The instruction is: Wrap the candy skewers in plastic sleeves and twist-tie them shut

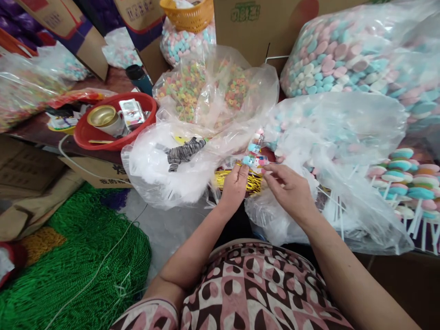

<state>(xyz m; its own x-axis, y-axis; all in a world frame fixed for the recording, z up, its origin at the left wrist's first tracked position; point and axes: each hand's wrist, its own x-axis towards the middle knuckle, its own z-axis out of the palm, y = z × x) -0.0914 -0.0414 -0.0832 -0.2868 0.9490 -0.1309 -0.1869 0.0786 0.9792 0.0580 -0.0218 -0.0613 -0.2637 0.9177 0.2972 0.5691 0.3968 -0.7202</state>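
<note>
In front of me, my left hand (235, 185) is closed, its thumb and fingertips pinching the lower end of a small clear printed candy packet (253, 149) with blue and pink pieces showing. My right hand (291, 189) is beside the packet's right end, thumb and forefinger drawn together. What lies between those fingertips is too small to make out. Under the hands lies a bundle of shiny gold twist ties (255, 184). Left of them, a white plastic bag (147, 172) has a grey striped bundle (185, 152) on it.
Behind are an open bag of colourful ring candies (195, 91) and a big bag of pastel marshmallows (330, 59). Marshmallow sticks (400, 172) stand at the right beside crumpled plastic (347, 133). A red basin (115, 143) holds a gold-coloured bowl; green cords (103, 247) heap at lower left.
</note>
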